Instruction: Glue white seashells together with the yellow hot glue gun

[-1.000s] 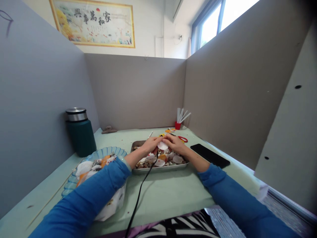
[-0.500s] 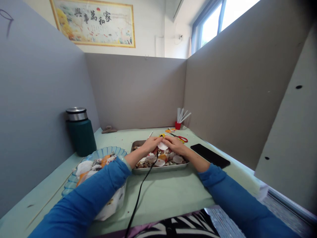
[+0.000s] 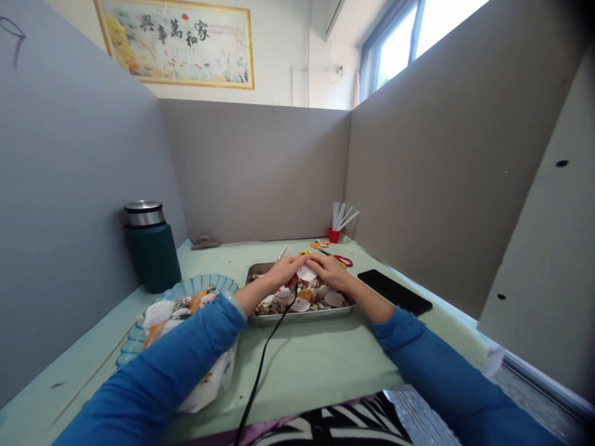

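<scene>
Over a metal tray (image 3: 302, 316) of several shells, both my hands meet on one white shell (image 3: 305, 273). My left hand (image 3: 282, 272) pinches its left edge and seems to grip a tool whose black cable (image 3: 260, 371) runs back toward me. On the shell's right edge my right hand (image 3: 331, 271) is closed. The tool itself is hidden under my fingers.
A blue glass plate (image 3: 195, 286) with shells sits at the left, and a dark green flask (image 3: 151, 246) stands behind it. A black phone (image 3: 394, 291) lies right of the tray. Red scissors (image 3: 343, 260) and a red cup of white sticks (image 3: 335, 226) are at the back. Partition walls enclose the desk.
</scene>
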Action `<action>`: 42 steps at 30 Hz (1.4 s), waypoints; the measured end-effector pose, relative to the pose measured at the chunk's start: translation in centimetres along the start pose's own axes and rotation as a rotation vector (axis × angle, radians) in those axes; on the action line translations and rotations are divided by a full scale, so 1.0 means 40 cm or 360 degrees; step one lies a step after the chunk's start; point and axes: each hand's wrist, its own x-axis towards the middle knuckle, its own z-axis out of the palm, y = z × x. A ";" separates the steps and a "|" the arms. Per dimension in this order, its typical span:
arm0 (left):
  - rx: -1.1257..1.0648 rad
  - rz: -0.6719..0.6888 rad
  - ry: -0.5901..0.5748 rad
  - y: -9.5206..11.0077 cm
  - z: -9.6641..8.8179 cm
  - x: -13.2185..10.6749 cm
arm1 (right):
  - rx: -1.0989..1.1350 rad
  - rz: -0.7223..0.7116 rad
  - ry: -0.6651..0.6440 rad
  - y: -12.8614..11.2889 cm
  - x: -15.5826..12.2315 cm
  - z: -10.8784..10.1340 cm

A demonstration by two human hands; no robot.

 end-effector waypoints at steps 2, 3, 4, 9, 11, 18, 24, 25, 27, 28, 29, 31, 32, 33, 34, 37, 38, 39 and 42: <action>-0.0011 -0.0007 -0.0001 0.001 0.001 -0.001 | -0.0003 -0.0002 0.0006 -0.001 0.000 0.000; -0.0015 -0.0008 0.0003 0.002 0.001 -0.001 | -0.0007 -0.0004 0.0007 -0.002 0.000 0.000; -0.0017 -0.0007 0.0010 0.002 0.001 -0.001 | -0.0012 -0.0004 0.0008 -0.003 0.000 0.000; -0.0012 0.0010 0.0033 -0.005 0.000 0.006 | -0.0005 0.0002 0.0016 -0.008 0.000 -0.001; -0.0007 0.0013 0.0041 -0.008 -0.001 0.008 | -0.0002 0.0010 0.0022 -0.009 -0.001 -0.002; -0.0007 -0.0013 0.0067 -0.001 0.001 0.004 | -0.0076 0.0045 0.0009 -0.006 0.000 0.000; -0.0013 -0.0018 0.0067 0.006 0.002 -0.001 | -0.0088 0.0035 -0.0017 -0.002 0.002 0.001; -0.0016 -0.0021 0.0065 0.006 0.002 -0.001 | -0.0088 0.0035 -0.0018 -0.002 0.002 0.001; -0.0021 -0.0028 0.0065 0.004 0.002 0.001 | -0.0090 0.0032 -0.0016 -0.003 0.002 0.000; -0.0022 -0.0030 0.0066 0.002 0.002 0.002 | -0.0093 0.0029 -0.0014 -0.003 0.002 0.000; -0.0021 -0.0029 0.0067 0.001 0.002 0.002 | -0.0099 0.0027 -0.0014 -0.003 0.002 0.000; -0.0014 -0.0028 0.0069 0.000 0.001 0.003 | -0.0111 0.0031 -0.0017 -0.003 0.002 0.000; -0.0015 -0.0028 0.0067 0.001 0.001 0.003 | -0.0113 0.0036 -0.0021 -0.002 0.002 0.000; -0.0018 -0.0026 0.0063 0.002 0.001 0.002 | -0.0112 0.0044 -0.0026 -0.002 0.002 0.000; -0.0022 -0.0023 0.0059 0.003 0.001 0.002 | -0.0107 0.0053 -0.0033 -0.002 0.002 0.000; -0.0025 -0.0013 0.0047 0.004 0.001 0.001 | -0.0086 0.0079 -0.0052 -0.002 0.001 0.000; -0.0022 -0.0008 0.0042 0.003 0.001 0.002 | -0.0083 0.0078 -0.0052 -0.002 0.001 0.001; -0.0019 -0.0004 0.0036 0.001 0.000 0.003 | -0.0083 0.0073 -0.0050 -0.002 0.001 0.001; -0.0029 0.0014 0.0014 -0.003 0.000 0.005 | -0.0093 0.0052 -0.0041 -0.002 0.001 0.001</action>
